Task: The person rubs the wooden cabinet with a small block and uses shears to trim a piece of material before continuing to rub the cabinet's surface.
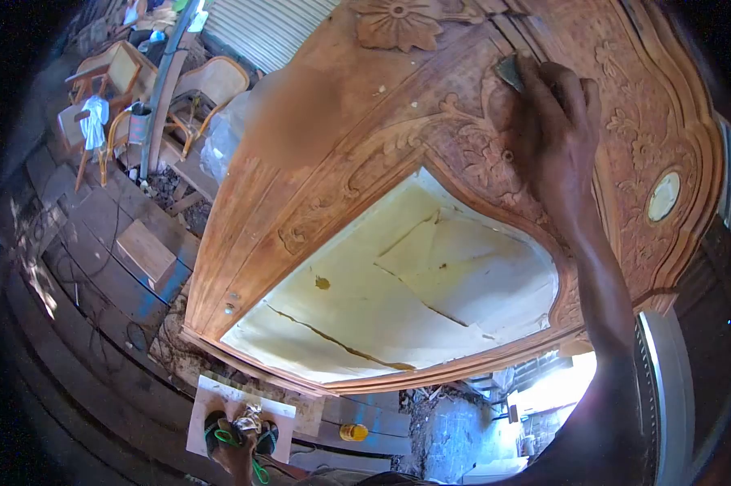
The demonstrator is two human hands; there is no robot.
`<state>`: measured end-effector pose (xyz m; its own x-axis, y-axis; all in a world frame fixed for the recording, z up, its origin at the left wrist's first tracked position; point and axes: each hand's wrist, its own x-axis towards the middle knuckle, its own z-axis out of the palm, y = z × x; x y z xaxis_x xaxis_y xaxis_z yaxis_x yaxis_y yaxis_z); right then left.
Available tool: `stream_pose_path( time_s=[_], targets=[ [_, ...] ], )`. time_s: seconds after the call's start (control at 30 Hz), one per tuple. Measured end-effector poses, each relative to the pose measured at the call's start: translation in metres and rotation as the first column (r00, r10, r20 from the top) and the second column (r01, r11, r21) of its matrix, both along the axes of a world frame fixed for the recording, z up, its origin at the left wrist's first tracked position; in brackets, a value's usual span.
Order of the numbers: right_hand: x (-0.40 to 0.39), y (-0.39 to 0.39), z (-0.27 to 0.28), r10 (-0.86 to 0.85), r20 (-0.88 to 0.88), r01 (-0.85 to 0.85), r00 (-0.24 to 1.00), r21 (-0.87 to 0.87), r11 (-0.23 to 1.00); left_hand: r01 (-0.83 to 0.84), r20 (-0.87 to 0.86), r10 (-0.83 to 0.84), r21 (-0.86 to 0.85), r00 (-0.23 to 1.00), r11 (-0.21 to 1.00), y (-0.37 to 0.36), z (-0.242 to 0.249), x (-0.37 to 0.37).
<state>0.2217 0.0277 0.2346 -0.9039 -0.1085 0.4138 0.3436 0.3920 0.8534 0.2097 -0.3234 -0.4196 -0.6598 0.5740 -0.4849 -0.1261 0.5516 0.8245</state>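
My right hand (564, 113) reaches in from the lower right over a large carved wooden panel (471, 138). Its fingers are bent around a small dark grey-green piece of sandpaper (509, 73), pressed against the wood among carved leaves and scrolls. Above and left of the hand is a carved flower (398, 20) in relief. Below the hand, a pale, cracked inset (398, 283) fills the curved frame of the panel. My left hand cannot be seen.
Feet in dark sandals (266, 437) stand on a white board (199, 433) at the bottom. Nearby is a yellow container (353, 432). A wooden block (145, 249) lies on the dark planks at left. Chairs (211, 85) and a post (161, 89) stand behind.
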Motion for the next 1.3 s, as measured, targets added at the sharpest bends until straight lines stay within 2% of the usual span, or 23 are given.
stream_pose_path(
  time_s=[0.1, 0.17, 0.2, 0.23, 0.3, 0.33, 0.47, 0.5, 0.57, 0.63, 0.7, 0.73, 0.77, 0.83, 0.9, 0.97, 1.0, 1.1, 1.13, 1.17, 1.23, 1.27, 1.3],
  targets=[
    [-0.023, 0.018, 0.007, 0.005, 0.127, -0.017, 0.992, 0.098, 0.995, -0.081, 0.189, 0.06, 0.108, 0.98, 0.991, -0.002, 0.011, 0.005],
    [-0.008, 0.011, 0.006, -0.044, 0.129, 0.029, 0.991, 0.113, 0.993, -0.039, -0.014, 0.043, 0.196, 0.999, 0.98, -0.007, -0.005, 0.004],
    [0.005, 0.006, 0.004, -0.024, 0.075, 0.019, 0.997, 0.068, 0.997, 0.077, -0.072, -0.073, 0.055, 0.995, 0.996, -0.008, -0.004, -0.001],
    [0.008, 0.004, 0.002, 0.007, 0.024, -0.007, 1.0, 0.027, 1.0, 0.06, -0.067, -0.056, 0.065, 0.996, 0.996, -0.003, -0.019, 0.002],
    [0.0, 0.008, -0.005, 0.003, -0.028, -0.003, 1.0, 0.011, 1.0, 0.009, 0.13, -0.009, 0.0, 0.992, 1.0, -0.017, -0.05, 0.011],
    [-0.011, 0.012, -0.001, 0.022, 0.024, -0.023, 0.999, 0.042, 0.999, -0.047, 0.343, 0.02, 0.069, 0.939, 0.996, -0.017, -0.047, 0.008],
    [-0.002, 0.002, 0.001, -0.024, 0.01, 0.024, 1.0, 0.03, 0.999, 0.021, 0.038, -0.03, 0.227, 0.999, 0.974, -0.007, -0.013, 0.004],
    [0.003, 0.002, 0.0, -0.009, -0.01, 0.009, 1.0, 0.043, 0.999, 0.01, 0.043, -0.021, 0.235, 0.999, 0.972, -0.006, -0.027, 0.005],
    [-0.002, 0.012, -0.002, 0.028, -0.042, -0.028, 0.999, -0.005, 1.0, -0.089, 0.475, 0.042, 0.077, 0.879, 0.993, -0.016, -0.056, 0.012],
    [-0.013, 0.019, 0.003, 0.033, 0.049, -0.037, 0.998, 0.077, 0.996, -0.056, 0.385, 0.032, 0.051, 0.922, 0.997, -0.016, -0.053, 0.015],
    [-0.007, 0.008, 0.001, 0.025, 0.024, -0.026, 0.999, 0.054, 0.998, 0.23, 0.142, -0.22, -0.053, 0.965, 0.972, -0.02, -0.073, 0.01],
    [0.005, 0.001, -0.001, -0.025, -0.012, 0.026, 1.0, 0.031, 0.999, 0.019, -0.042, -0.019, -0.007, 0.999, 1.0, -0.011, -0.051, 0.015],
    [0.007, -0.002, 0.0, -0.061, -0.039, 0.061, 0.997, 0.013, 0.998, 0.008, -0.038, -0.008, 0.003, 0.999, 1.0, -0.002, -0.029, 0.012],
    [-0.012, 0.008, 0.002, 0.005, 0.005, -0.005, 1.0, 0.054, 0.999, -0.029, 0.266, 0.011, 0.061, 0.964, 0.998, 0.0, 0.011, 0.001],
    [-0.014, 0.011, 0.005, 0.04, 0.031, -0.042, 0.999, 0.09, 0.995, 0.058, 0.173, -0.047, -0.059, 0.984, 0.997, 0.005, 0.013, 0.004],
    [-0.015, 0.009, 0.006, 0.015, 0.045, -0.018, 0.999, 0.066, 0.998, -0.111, 0.294, 0.072, 0.116, 0.953, 0.987, 0.003, 0.012, 0.008],
    [-0.006, 0.007, 0.001, 0.034, -0.013, -0.033, 0.999, 0.08, 0.996, -0.013, 0.255, -0.009, 0.083, 0.967, 0.996, 0.0, -0.009, 0.007],
    [-0.003, 0.007, -0.004, 0.063, -0.054, -0.063, 0.997, 0.003, 0.998, 0.031, 0.209, -0.031, 0.007, 0.977, 1.0, 0.001, 0.006, 0.002],
    [-0.009, 0.012, -0.001, 0.061, -0.055, -0.061, 0.997, -0.002, 0.998, 0.214, 0.016, -0.22, -0.318, 0.975, 0.923, 0.0, 0.017, -0.004],
    [-0.02, 0.019, 0.006, 0.06, -0.016, -0.059, 0.998, 0.041, 0.997, 0.216, 0.015, -0.223, -0.319, 0.975, 0.923, 0.001, 0.014, 0.0],
    [-0.013, 0.018, 0.006, 0.043, 0.011, -0.044, 0.999, 0.081, 0.996, 0.13, -0.014, -0.131, -0.026, 0.991, 0.991, -0.006, -0.005, 0.003],
    [0.001, 0.011, 0.002, 0.028, -0.029, -0.026, 0.999, 0.066, 0.997, 0.159, -0.246, -0.181, -0.107, 0.952, 0.982, -0.009, -0.019, 0.007],
    [0.003, 0.007, 0.001, 0.025, -0.064, -0.022, 0.998, 0.056, 0.998, 0.148, -0.243, -0.168, -0.098, 0.955, 0.984, -0.001, -0.011, 0.003]
  ],
)
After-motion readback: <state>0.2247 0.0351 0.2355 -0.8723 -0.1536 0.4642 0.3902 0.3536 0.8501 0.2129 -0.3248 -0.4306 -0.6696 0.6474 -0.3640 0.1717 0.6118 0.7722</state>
